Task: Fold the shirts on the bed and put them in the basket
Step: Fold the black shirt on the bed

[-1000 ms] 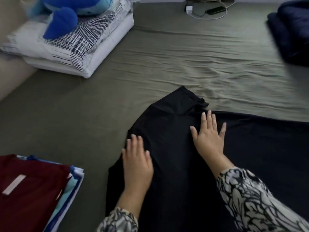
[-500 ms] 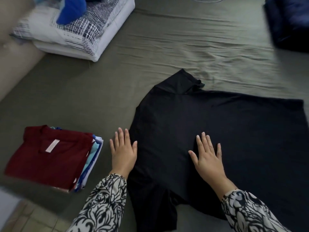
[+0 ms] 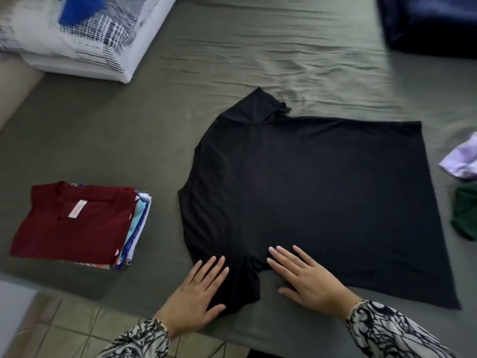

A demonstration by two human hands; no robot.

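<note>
A black shirt [image 3: 322, 192] lies spread flat on the olive-green bed [image 3: 232, 60], collar to the left and hem to the right. My left hand [image 3: 196, 293] rests flat with straight fingers on the near sleeve at the bed's front edge. My right hand [image 3: 307, 277] lies flat on the shirt's near edge, beside the sleeve. To the left sits a stack of folded shirts [image 3: 77, 223] with a dark red one on top. No basket is in view.
Pillows [image 3: 77, 40] with a blue plush toy lie at the back left. A dark navy blanket [image 3: 433, 24] fills the back right corner. Lilac cloth [image 3: 462, 161] and green cloth [image 3: 467, 215] lie at the right edge. Tiled floor [image 3: 64, 329] shows below the bed.
Both hands have slid toward me over the black shirt, from its middle to the near sleeve and near edge. The view has pulled back, showing the whole shirt and stack.
</note>
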